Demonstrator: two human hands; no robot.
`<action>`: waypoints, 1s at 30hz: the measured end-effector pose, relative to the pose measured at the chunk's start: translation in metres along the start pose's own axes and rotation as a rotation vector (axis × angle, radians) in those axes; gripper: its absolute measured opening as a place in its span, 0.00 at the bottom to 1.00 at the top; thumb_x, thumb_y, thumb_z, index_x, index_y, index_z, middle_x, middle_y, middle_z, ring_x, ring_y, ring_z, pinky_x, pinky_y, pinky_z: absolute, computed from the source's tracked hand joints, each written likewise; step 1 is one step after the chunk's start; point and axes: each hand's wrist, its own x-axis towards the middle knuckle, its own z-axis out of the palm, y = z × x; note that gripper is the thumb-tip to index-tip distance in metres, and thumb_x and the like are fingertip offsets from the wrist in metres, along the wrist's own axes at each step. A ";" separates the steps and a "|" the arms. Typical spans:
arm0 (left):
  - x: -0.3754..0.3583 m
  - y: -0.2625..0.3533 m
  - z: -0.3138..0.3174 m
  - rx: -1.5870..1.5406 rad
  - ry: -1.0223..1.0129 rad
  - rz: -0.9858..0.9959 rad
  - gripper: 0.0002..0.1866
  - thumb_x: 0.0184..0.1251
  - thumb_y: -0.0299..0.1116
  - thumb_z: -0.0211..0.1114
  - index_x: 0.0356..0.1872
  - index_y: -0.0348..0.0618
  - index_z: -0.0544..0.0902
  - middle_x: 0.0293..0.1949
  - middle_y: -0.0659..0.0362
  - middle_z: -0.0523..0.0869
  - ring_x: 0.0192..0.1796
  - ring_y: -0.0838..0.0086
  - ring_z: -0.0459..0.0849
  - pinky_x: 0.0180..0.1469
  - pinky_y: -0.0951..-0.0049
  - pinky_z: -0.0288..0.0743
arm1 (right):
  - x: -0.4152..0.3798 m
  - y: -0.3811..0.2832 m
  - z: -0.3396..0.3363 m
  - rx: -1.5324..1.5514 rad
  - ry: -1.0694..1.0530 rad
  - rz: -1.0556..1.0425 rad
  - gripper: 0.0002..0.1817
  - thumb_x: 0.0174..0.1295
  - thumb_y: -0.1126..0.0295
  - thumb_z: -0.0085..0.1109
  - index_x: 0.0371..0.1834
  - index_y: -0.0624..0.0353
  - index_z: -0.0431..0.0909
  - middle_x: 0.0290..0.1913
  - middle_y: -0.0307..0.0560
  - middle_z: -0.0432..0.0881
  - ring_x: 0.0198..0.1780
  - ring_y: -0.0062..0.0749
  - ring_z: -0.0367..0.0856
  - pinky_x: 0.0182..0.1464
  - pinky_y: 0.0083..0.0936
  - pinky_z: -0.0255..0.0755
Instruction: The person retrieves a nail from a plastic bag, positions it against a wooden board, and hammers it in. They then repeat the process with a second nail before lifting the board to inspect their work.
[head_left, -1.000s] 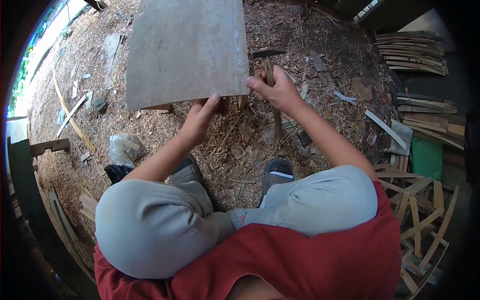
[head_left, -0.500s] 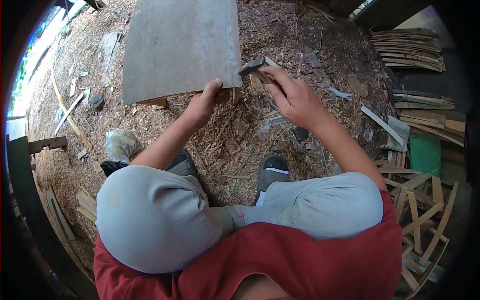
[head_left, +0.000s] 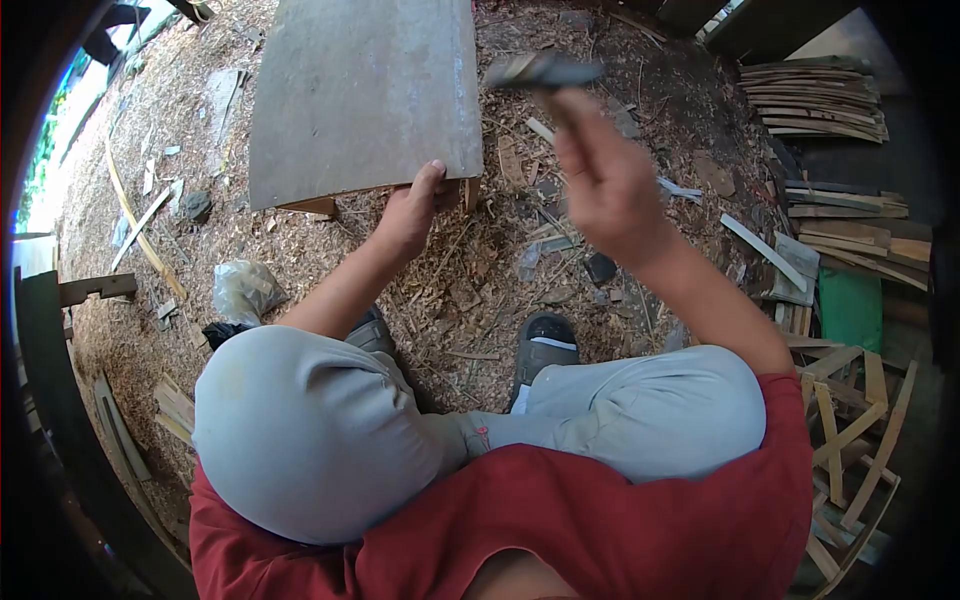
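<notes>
A grey plywood board (head_left: 365, 100) lies in front of me, with wooden pieces showing under its near edge. My left hand (head_left: 418, 205) grips that edge near the right corner, thumb on top and fingers hidden below. Raised to the right of the board, my right hand (head_left: 612, 180) is closed around the handle of a hammer (head_left: 548, 72). Both hammer and hand are smeared by motion. The hammer head is apart from the board.
Wood shavings cover the ground (head_left: 470, 310). On the right are stacked wooden strips (head_left: 815, 98), a green panel (head_left: 850, 307) and a slatted wood pile (head_left: 850, 430). A clear plastic bag (head_left: 246, 290) lies left of my knee.
My right hand has lifted the hammer up and away from the board's near right corner. My left hand keeps its hold on the edge, and the board has barely shifted.
</notes>
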 end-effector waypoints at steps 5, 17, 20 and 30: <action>-0.006 0.003 0.007 0.026 0.104 -0.073 0.18 0.86 0.49 0.57 0.38 0.47 0.72 0.34 0.65 0.70 0.38 0.74 0.71 0.49 0.63 0.72 | -0.005 0.018 0.000 -0.206 -0.419 0.049 0.16 0.82 0.68 0.56 0.68 0.58 0.78 0.37 0.60 0.90 0.36 0.46 0.93 0.31 0.41 0.82; -0.015 0.014 0.023 0.007 0.126 -0.042 0.20 0.85 0.52 0.59 0.37 0.49 0.72 0.34 0.65 0.70 0.37 0.74 0.71 0.47 0.65 0.71 | -0.026 0.018 0.007 -0.235 -0.497 0.071 0.18 0.82 0.70 0.57 0.71 0.55 0.76 0.33 0.55 0.88 0.31 0.51 0.91 0.32 0.43 0.81; -0.018 0.017 0.025 0.039 0.208 -0.065 0.20 0.85 0.52 0.58 0.35 0.49 0.72 0.34 0.65 0.71 0.37 0.74 0.71 0.45 0.65 0.70 | -0.004 -0.015 -0.007 -0.078 -0.283 0.099 0.18 0.81 0.69 0.57 0.70 0.53 0.77 0.36 0.57 0.90 0.36 0.58 0.91 0.36 0.49 0.84; -0.008 0.002 0.012 -0.058 0.098 -0.030 0.18 0.85 0.49 0.59 0.35 0.51 0.70 0.31 0.68 0.65 0.33 0.77 0.64 0.38 0.68 0.61 | -0.009 -0.007 -0.006 -0.131 -0.444 0.190 0.17 0.80 0.66 0.57 0.69 0.51 0.78 0.40 0.63 0.90 0.42 0.64 0.91 0.42 0.57 0.83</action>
